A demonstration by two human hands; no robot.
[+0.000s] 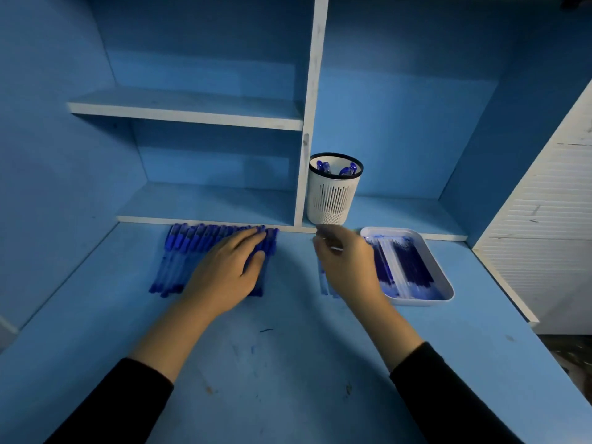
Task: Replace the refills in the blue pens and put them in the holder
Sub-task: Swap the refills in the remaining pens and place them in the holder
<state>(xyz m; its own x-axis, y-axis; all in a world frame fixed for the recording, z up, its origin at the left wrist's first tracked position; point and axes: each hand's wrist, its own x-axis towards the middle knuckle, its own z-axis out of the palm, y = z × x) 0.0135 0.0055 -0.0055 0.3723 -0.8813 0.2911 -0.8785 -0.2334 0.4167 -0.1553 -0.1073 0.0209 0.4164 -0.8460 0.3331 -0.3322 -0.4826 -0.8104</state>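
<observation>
A row of several blue pens (179, 254) lies side by side at the back of the desk. My left hand (224, 274) rests flat on the right end of the row, fingers stretched over the pens and thumb against the outermost ones; none is lifted. My right hand (346, 264) hovers just in front of the white slotted pen holder (333, 197), which holds a few blue pens. Its fingertips are blurred and loosely curled, with nothing visible in them. A white tray (445, 277) of blue and clear refills sits right of that hand. A few loose refills (323, 283) lie under it.
The holder stands on a low shelf ledge (205, 203) beside a white upright divider (307, 123). A higher shelf (185, 110) is at the left. A white slatted panel (544, 213) bounds the desk on the right. The blue desk (272, 363) shows ink marks.
</observation>
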